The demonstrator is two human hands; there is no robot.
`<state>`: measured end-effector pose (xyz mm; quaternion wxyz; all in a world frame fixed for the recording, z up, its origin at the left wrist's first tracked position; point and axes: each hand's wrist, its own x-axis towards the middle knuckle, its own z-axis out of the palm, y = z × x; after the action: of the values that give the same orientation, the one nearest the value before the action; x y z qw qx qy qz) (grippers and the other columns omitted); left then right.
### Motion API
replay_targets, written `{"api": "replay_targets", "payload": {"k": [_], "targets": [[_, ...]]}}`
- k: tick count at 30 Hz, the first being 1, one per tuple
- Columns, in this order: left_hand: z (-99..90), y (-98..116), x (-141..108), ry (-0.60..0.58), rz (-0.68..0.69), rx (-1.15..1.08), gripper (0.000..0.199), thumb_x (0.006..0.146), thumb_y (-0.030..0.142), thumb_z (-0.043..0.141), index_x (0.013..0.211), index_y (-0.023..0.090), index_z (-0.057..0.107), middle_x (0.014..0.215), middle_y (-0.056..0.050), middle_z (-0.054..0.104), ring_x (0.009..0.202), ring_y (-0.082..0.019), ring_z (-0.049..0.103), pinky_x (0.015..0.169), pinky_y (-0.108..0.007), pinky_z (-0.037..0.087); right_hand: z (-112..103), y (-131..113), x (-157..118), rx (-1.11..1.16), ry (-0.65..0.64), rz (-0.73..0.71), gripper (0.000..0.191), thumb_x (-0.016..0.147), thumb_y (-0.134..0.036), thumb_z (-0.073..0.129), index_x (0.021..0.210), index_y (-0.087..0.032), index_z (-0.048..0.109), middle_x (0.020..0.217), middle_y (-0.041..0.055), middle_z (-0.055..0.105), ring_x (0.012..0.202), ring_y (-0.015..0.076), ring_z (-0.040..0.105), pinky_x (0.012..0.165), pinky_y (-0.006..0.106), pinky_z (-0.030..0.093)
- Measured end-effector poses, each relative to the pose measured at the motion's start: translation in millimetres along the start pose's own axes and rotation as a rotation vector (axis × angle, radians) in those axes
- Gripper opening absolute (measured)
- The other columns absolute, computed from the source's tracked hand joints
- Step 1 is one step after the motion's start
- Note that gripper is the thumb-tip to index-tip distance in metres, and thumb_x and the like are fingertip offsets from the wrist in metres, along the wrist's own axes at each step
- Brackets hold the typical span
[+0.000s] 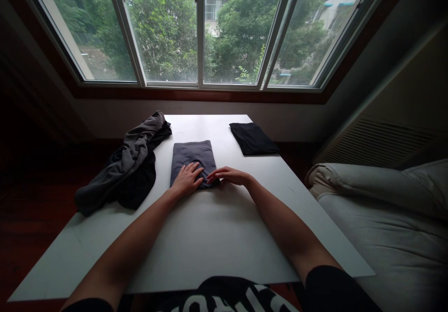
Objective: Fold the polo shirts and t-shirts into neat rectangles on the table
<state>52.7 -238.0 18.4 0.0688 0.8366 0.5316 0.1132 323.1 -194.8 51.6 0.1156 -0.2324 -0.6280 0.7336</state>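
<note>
Fingers of the left hand (188,179) spread loosely on the folded grey cloth (192,155), mid-table; the right hand (231,176) curves at its near corner, grip unclear. Bare white table (217,237) borders its neat edges.

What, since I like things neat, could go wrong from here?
The heap of gray and black clothes overhangs the left edge of the white table and might slide off. The folded black garment lies at the right edge; a bump could dislodge it. The right hand, by a corner of the folded gray garment, might rumple it if the left hand lifts.
</note>
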Motion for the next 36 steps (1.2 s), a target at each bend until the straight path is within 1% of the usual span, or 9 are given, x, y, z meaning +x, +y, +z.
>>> {"api": "replay_targets", "payload": {"k": [4,8,22,25,27,29,31,33,36], "targets": [[-0.1,0.9,0.0,-0.002,0.002,-0.002,0.054,0.101,0.053,0.046,0.152,0.032,0.051,0.167,-0.004,0.034,0.154,-0.030,0.027,0.126,-0.055,0.020,-4.5,2.7,0.4,-0.046,-0.013,0.058,0.053,0.091,-0.055,0.070,0.125,-0.015,0.073,0.093,0.0096,0.075,0.083,0.0165,0.069,0.061,0.019,0.051],[-0.8,2.6,-0.2,-0.003,0.008,-0.004,0.054,0.102,0.053,0.046,0.151,0.031,0.052,0.166,-0.004,0.035,0.154,-0.031,0.028,0.126,-0.056,0.021,-6.0,3.4,1.5,-0.121,-0.010,0.048,0.052,0.093,-0.056,0.067,0.123,-0.014,0.074,0.079,0.0055,0.071,0.070,0.0126,0.062,0.056,0.018,0.043],[2.0,-0.3,-0.1,0.012,0.040,-0.018,0.054,0.102,0.053,0.047,0.152,0.032,0.052,0.167,-0.004,0.035,0.154,-0.031,0.028,0.126,-0.057,0.020,-9.1,-6.8,-8.1,-0.176,-0.081,0.154,0.057,0.091,-0.058,0.069,0.130,-0.015,0.068,0.071,0.0000,0.064,0.060,0.0103,0.057,0.050,0.019,0.036],[3.0,-1.2,0.8,0.013,0.040,-0.044,0.053,0.103,0.054,0.045,0.151,0.032,0.052,0.166,-0.004,0.035,0.154,-0.031,0.029,0.126,-0.057,0.020,-18.4,-5.7,-14.7,-0.137,-0.085,0.205,0.052,0.089,-0.055,0.072,0.119,-0.013,0.070,0.072,0.0009,0.065,0.056,0.0101,0.057,0.049,0.019,0.038],[2.9,-2.2,2.0,0.021,0.029,-0.080,0.050,0.106,0.051,0.040,0.150,0.032,0.053,0.165,-0.003,0.037,0.153,-0.029,0.032,0.125,-0.056,0.021,-20.5,-5.1,-13.1,-0.109,0.035,0.109,0.043,0.088,-0.052,0.074,0.102,-0.012,0.070,0.065,-0.0006,0.062,0.052,0.0090,0.054,0.048,0.019,0.037],[2.2,-4.4,3.9,0.052,0.010,-0.129,0.048,0.108,0.045,0.034,0.149,0.031,0.054,0.162,-0.003,0.043,0.150,-0.026,0.037,0.125,-0.052,0.024,-14.7,-6.0,-5.6,-0.069,0.246,-0.075,0.038,0.087,-0.051,0.074,0.090,-0.013,0.067,0.061,-0.0022,0.059,0.051,0.0084,0.052,0.048,0.019,0.038],[1.5,-7.8,6.0,0.104,-0.014,-0.168,0.046,0.108,0.037,0.034,0.147,0.027,0.056,0.157,-0.004,0.050,0.145,-0.023,0.044,0.124,-0.047,0.029,-0.5,-8.2,5.2,-0.032,0.378,-0.201,0.038,0.087,-0.051,0.074,0.088,-0.014,0.066,0.065,-0.0009,0.062,0.057,0.0097,0.056,0.051,0.019,0.042],[1.4,-11.6,7.8,0.148,-0.039,-0.171,0.043,0.105,0.033,0.040,0.142,0.024,0.060,0.152,-0.005,0.056,0.141,-0.022,0.049,0.122,-0.043,0.033,17.9,-9.6,15.5,-0.013,0.349,-0.202,0.040,0.086,-0.054,0.074,0.094,-0.015,0.068,0.077,0.0035,0.069,0.069,0.0135,0.065,0.058,0.021,0.050],[2.5,-15.6,8.7,0.161,-0.050,-0.137,0.040,0.101,0.032,0.049,0.137,0.022,0.065,0.150,-0.007,0.057,0.139,-0.025,0.050,0.120,-0.043,0.035,38.2,-6.5,25.5,-0.011,0.173,-0.017,0.045,0.085,-0.057,0.074,0.103,-0.016,0.070,0.096,0.0094,0.075,0.086,0.0192,0.071,0.062,0.023,0.056]]}}
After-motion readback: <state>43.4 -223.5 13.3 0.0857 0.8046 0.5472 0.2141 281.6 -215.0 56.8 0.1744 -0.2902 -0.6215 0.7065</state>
